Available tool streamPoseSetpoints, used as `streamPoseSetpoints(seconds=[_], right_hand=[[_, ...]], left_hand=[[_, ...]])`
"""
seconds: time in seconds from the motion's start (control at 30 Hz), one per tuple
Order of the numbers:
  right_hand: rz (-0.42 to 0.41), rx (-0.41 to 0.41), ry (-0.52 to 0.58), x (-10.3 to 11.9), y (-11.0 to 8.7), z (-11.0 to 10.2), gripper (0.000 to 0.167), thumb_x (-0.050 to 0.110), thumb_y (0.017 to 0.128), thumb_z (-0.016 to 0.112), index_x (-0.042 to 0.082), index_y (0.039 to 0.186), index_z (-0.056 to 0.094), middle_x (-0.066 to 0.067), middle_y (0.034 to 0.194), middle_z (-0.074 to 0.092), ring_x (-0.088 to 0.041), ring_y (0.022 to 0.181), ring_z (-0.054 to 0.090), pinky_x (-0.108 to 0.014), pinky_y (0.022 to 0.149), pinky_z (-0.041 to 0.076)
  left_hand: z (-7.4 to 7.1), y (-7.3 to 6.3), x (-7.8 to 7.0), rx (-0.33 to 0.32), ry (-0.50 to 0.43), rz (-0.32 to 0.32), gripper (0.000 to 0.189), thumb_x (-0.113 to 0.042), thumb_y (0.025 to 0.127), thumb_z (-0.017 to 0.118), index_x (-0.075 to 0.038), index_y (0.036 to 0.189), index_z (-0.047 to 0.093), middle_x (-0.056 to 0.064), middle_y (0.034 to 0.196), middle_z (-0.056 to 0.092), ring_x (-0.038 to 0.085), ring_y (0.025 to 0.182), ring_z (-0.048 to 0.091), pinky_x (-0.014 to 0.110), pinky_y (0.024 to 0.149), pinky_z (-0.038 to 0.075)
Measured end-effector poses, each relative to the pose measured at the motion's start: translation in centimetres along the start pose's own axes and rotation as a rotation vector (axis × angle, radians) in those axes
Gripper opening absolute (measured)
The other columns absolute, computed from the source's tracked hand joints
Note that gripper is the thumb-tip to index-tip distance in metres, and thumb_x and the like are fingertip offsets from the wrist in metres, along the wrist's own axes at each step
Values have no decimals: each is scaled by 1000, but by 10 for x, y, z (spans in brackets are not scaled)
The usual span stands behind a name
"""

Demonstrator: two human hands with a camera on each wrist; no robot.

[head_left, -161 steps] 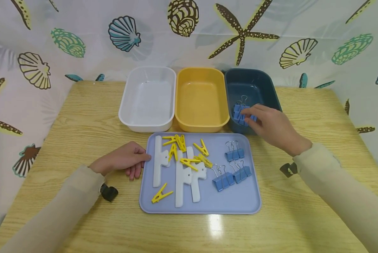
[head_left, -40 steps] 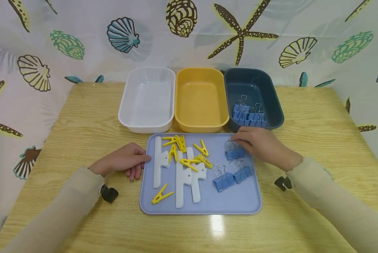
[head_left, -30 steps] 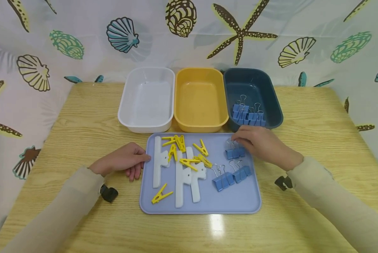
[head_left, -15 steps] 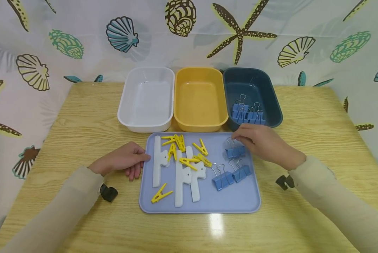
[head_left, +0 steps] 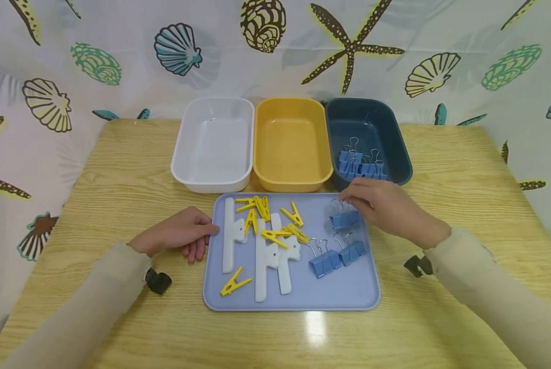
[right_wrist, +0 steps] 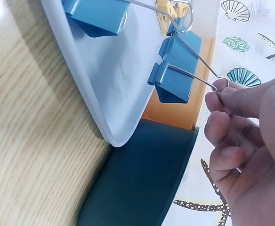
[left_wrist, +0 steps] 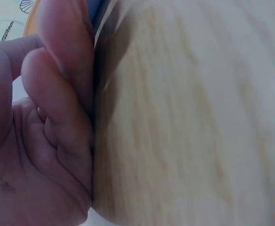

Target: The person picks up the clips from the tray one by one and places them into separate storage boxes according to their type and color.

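My right hand [head_left: 381, 207] pinches a wire handle of a blue binder clip [head_left: 344, 220] at the tray's upper right. In the right wrist view, thumb and fingertip meet on that wire, and the clip's blue body [right_wrist: 175, 84] hangs from it. Two more blue binder clips [head_left: 325, 264] lie just below on the lavender tray [head_left: 330, 294]. At the tray's left edge, my left hand [head_left: 180, 233] holds the rim between thumb and finger, its other fingers curled on the table. Whether the pinched clip still touches the tray is hard to tell.
White bag clips [head_left: 260, 266] and several yellow clothespins [head_left: 233, 283] share the tray. Behind it stand a white bin [head_left: 215, 148], a yellow bin [head_left: 293, 146] and a dark blue bin [head_left: 386, 138] with several blue binder clips [head_left: 351, 163] inside. A shell-patterned cloth hangs behind the table.
My right hand has come from the dark blue bin back to the tray and taken a binder clip by its handle; lately the clip has shifted slightly up and right. The left hand stays put.
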State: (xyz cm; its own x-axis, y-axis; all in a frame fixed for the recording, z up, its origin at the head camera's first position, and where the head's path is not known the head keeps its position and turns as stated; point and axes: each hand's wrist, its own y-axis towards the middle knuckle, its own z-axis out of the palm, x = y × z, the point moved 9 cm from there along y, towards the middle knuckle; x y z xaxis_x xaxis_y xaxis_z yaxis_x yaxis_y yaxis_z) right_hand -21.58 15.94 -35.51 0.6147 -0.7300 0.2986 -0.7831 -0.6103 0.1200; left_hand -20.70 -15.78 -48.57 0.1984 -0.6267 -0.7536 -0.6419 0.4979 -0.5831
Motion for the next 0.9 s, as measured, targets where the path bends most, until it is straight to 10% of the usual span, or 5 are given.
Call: streamPoseSetpoints(seconds=[0.9], right_hand=[[-26,-54,-49,4,0,-17,15,2,87,67,9,100,72,0,96,70,-13,85,66,-31,75,58]], left_hand=[[0,1,0,9,-2,0,39,-24,100,49,0,72,61,7,56,66,14,43,61,24,42,48]])
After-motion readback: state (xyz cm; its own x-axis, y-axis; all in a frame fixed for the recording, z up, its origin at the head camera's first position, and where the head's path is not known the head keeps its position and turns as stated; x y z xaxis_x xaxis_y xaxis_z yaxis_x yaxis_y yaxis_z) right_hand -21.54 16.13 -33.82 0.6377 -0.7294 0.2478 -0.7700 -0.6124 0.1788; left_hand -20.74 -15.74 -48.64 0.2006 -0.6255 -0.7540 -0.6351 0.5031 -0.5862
